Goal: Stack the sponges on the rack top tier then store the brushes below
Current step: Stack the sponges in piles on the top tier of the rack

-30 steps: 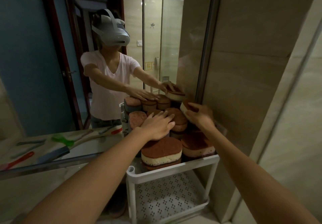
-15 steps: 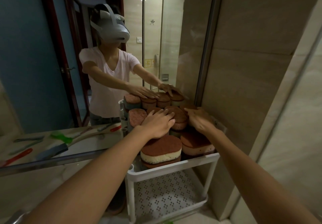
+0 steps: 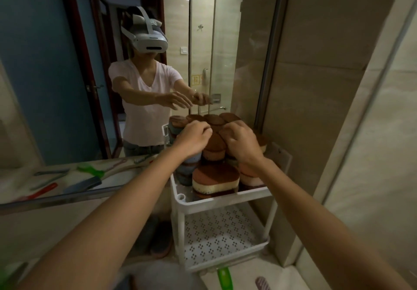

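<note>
Many sponges (image 3: 215,179) sit heaped on the top tier of a white plastic rack (image 3: 225,202), piled several layers high against a mirror (image 3: 56,86). Most are oval, with a rough brown scouring face up and a pale cream or pinkish foam layer beneath. A few at the left of the pile are blue-grey (image 3: 188,174). The nearest one lies flat at the front rim, on top of another.

Both arms reach forward over the pile. The left hand (image 3: 194,140) is over the left part of the heap, knuckles up and fingers bent downward. Its reflection shows it above the sponges with loose, relaxed fingers and nothing in them. The right hand (image 3: 242,143) is just beside it over the right part, fingers curled down with the tips hidden. Whether they grip a sponge cannot be told.

The lower tier (image 3: 221,233) is a white tray with a perforated floor of small dot clusters. A green-handled brush (image 3: 224,278) lies just in front of the rack's base. More brushes (image 3: 90,171), green, red and dark, show in the mirror at the left, lying on a pale surface.
</note>
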The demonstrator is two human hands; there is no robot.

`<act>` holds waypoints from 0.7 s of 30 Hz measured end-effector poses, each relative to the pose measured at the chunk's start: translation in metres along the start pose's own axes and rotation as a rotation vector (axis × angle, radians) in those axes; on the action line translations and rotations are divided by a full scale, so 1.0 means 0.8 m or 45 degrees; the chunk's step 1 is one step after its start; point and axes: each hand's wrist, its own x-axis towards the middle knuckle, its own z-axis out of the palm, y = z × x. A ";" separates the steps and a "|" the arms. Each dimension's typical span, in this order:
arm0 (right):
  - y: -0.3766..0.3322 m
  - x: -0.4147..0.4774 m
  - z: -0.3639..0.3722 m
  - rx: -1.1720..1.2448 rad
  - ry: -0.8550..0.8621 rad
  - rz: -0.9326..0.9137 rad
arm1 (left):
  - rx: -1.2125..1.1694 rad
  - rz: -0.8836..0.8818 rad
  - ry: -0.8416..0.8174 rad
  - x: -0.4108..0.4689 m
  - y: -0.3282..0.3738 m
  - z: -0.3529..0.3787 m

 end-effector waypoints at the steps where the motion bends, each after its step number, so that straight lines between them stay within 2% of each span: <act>1: -0.016 -0.008 0.005 0.036 0.007 -0.055 | -0.031 -0.026 0.089 -0.014 -0.004 -0.009; 6: -0.099 -0.072 0.046 0.285 0.083 -0.241 | -0.114 -0.294 0.489 -0.123 -0.060 -0.039; 10: -0.151 -0.152 0.114 0.374 -0.178 -0.421 | -0.181 -0.691 0.671 -0.271 -0.130 -0.016; 13: -0.164 -0.223 0.182 0.394 -0.496 -0.456 | -0.182 -1.062 0.516 -0.386 -0.175 0.025; 16: -0.148 -0.291 0.258 0.185 -0.978 -0.410 | -0.143 -1.354 0.192 -0.471 -0.212 0.065; 19: -0.113 -0.349 0.319 -0.025 -1.462 -0.309 | -0.106 -1.505 -0.127 -0.515 -0.246 0.093; 21: -0.086 -0.373 0.347 -0.069 -1.615 -0.160 | -0.110 -1.564 -0.253 -0.525 -0.268 0.109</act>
